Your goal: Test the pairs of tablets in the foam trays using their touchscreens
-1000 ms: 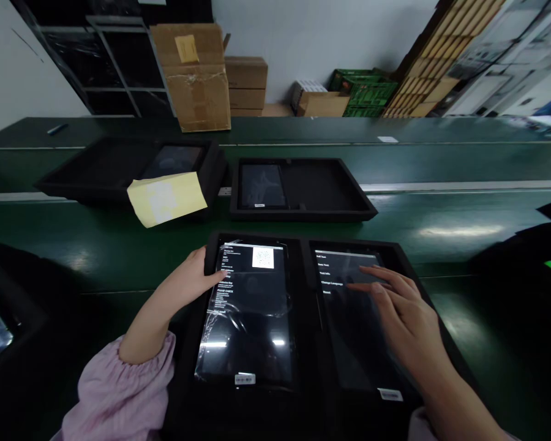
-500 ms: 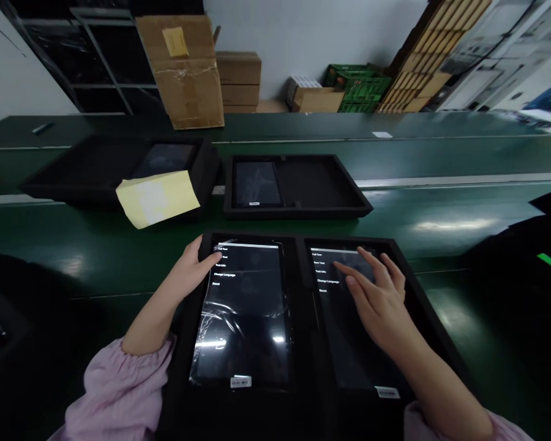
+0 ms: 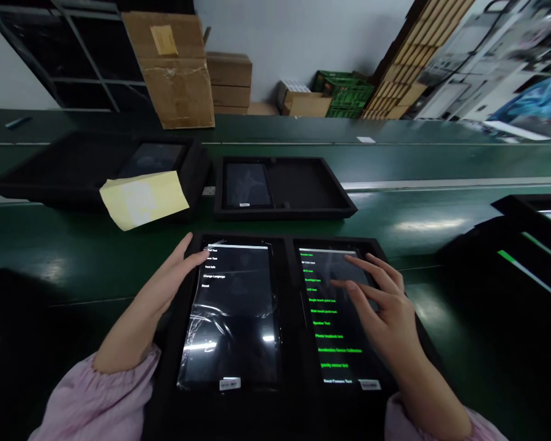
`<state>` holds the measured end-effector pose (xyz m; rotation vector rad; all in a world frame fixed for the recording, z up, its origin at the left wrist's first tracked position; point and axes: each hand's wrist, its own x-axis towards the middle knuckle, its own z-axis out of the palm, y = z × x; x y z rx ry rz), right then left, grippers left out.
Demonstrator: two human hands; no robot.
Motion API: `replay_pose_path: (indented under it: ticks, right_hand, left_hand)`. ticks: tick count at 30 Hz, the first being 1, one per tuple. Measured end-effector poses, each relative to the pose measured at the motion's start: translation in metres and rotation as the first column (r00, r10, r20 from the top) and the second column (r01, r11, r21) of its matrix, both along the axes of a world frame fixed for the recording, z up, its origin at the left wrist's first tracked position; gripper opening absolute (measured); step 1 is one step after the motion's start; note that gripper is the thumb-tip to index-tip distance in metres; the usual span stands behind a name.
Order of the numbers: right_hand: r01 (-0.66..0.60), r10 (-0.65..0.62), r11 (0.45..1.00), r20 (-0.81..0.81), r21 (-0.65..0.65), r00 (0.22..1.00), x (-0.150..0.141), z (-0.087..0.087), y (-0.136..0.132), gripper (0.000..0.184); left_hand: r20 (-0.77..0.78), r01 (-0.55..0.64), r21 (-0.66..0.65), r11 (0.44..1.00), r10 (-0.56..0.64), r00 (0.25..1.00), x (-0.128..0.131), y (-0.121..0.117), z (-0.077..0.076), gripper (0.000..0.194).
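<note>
Both hands are open and neither grips anything. The left hand (image 3: 165, 282) rests with its fingertips at the upper edge of the left tablet (image 3: 229, 324), and the right hand (image 3: 381, 306) spreads its fingers over the right tablet (image 3: 335, 318); whether a fingertip touches the glass, I cannot tell. The tablets lie side by side in a black foam tray (image 3: 163, 410) on a green conveyor belt (image 3: 73, 251). A stray fingertip could land on the wrong line, because the rows on the right screen sit close together, and the loose plastic film (image 3: 197, 331) on the left screen could spoil a touch. The left screen shows a short white menu under creased film; the right shows a long green list. Farther up the belt sit a tray (image 3: 319, 187) holding one tablet and another tray (image 3: 50, 165) under a yellow paper sheet (image 3: 142, 199). Beyond stand cardboard boxes (image 3: 174, 79) and green crates (image 3: 342, 95).
</note>
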<state>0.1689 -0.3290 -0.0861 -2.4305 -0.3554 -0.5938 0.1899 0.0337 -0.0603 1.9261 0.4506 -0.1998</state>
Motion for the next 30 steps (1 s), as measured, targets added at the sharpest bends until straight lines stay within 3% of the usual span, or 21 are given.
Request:
replay_pose_path:
  ticks: [5,8,11,20,30]
  right_hand:
    - [-0.025,0.025,0.999,-0.021,-0.033,0.999,0.001,-0.004,-0.002,0.034]
    - [-0.032,0.031,0.998,-0.028,-0.047,0.999,0.002,-0.006,-0.002,0.033]
    - [-0.053,0.051,0.997,-0.035,-0.051,0.998,0.001,-0.008,-0.002,0.033]
    - [-0.054,0.052,0.997,-0.035,-0.052,0.998,-0.003,-0.008,-0.003,0.035]
    - [-0.009,0.006,0.998,-0.056,-0.063,0.998,0.001,-0.011,-0.002,0.038]
  left_hand:
    - [-0.069,0.001,-0.182,0.983,-0.014,0.998,-0.002,-0.002,0.007,0.065]
    - [-0.1,-0.033,-0.146,0.989,0.018,0.995,0.0,-0.003,0.008,0.069]
    - [-0.104,-0.057,-0.199,0.978,0.037,0.994,0.0,-0.003,0.006,0.069]
    - [-0.035,-0.147,-0.154,0.977,0.143,0.989,0.008,-0.009,-0.016,0.06]
    - [-0.081,-0.158,-0.176,0.972,0.146,0.986,0.009,-0.009,-0.009,0.062]
